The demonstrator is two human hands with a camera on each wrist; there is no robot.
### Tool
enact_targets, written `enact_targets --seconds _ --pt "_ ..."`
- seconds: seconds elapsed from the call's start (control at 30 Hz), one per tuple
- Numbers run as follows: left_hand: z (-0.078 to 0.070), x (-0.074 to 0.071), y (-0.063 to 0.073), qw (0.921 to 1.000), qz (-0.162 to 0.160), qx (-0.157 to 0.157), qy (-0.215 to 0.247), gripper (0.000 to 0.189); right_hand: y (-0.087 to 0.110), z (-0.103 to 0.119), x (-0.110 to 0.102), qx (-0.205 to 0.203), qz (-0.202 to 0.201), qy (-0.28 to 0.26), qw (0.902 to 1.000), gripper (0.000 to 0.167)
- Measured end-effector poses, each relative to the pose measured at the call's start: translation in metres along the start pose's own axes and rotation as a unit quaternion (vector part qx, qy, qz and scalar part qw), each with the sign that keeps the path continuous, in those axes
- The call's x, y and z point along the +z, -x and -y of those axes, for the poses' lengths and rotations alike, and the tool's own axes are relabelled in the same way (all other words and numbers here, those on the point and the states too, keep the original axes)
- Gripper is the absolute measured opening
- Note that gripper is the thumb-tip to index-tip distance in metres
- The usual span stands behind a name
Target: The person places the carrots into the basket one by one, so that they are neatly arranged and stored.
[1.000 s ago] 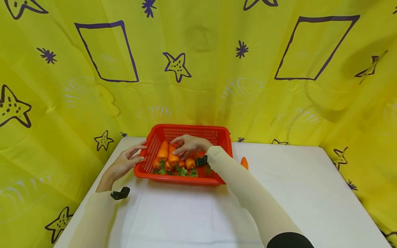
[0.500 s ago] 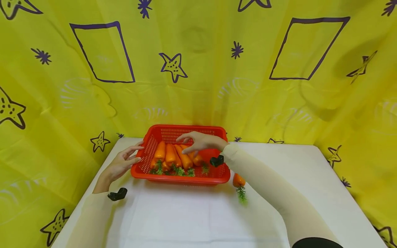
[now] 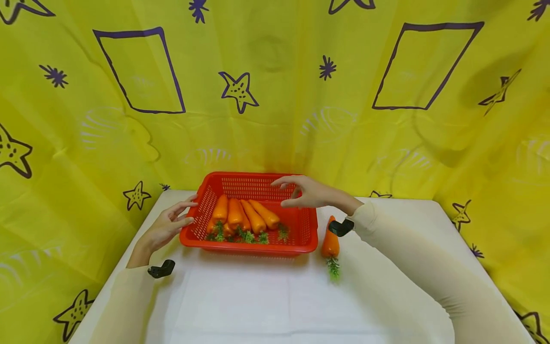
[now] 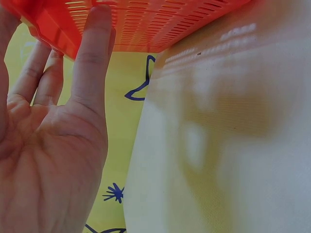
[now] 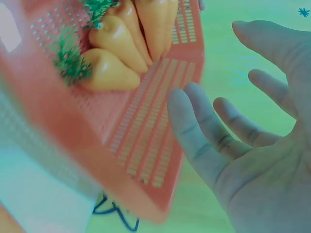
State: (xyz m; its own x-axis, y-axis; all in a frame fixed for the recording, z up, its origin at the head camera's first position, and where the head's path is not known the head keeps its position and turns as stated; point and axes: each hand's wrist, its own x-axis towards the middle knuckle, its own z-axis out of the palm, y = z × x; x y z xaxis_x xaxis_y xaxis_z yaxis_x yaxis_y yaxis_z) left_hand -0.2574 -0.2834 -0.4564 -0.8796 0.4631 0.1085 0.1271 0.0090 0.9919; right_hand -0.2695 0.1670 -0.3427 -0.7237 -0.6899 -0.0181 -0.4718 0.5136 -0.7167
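A red perforated plastic basket (image 3: 301,248) stands toward the back of the table, with several orange carrots (image 3: 253,218) with green leafy tops grouped in its left and middle part. My left hand (image 3: 165,227) rests its outstretched fingers against the basket's left side; up close in the left wrist view, the fingers (image 4: 91,63) touch the wall from outside. Over the basket's right part hovers my right hand (image 3: 317,192), fingers spread and holding nothing, apart from the carrots. One more carrot (image 3: 331,244) lies on the table just right of the basket, partly behind the right wrist's black strap.
A white cloth covers the table (image 3: 240,301). Yellow curtains (image 3: 283,95) with star and shell drawings close in the back and both sides, right behind the basket.
My right hand has drawn back from above the carrots toward the right and up, uncovering the carrots in the basket and the one outside. The left hand stays at the basket's side.
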Motion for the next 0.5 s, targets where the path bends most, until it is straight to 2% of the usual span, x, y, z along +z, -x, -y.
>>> enact_targets --seconds 0.3,0.5 --pt "0.000 -0.001 0.000 1.0000 0.001 0.000 0.006 0.043 0.051 -0.012 -0.016 0.011 -0.050 -0.037 0.9980 0.059" --pt "0.001 -0.002 0.000 1.0000 0.004 0.003 0.008 0.043 0.087 -0.023 -0.021 0.030 -0.089 -0.062 0.9936 0.064"
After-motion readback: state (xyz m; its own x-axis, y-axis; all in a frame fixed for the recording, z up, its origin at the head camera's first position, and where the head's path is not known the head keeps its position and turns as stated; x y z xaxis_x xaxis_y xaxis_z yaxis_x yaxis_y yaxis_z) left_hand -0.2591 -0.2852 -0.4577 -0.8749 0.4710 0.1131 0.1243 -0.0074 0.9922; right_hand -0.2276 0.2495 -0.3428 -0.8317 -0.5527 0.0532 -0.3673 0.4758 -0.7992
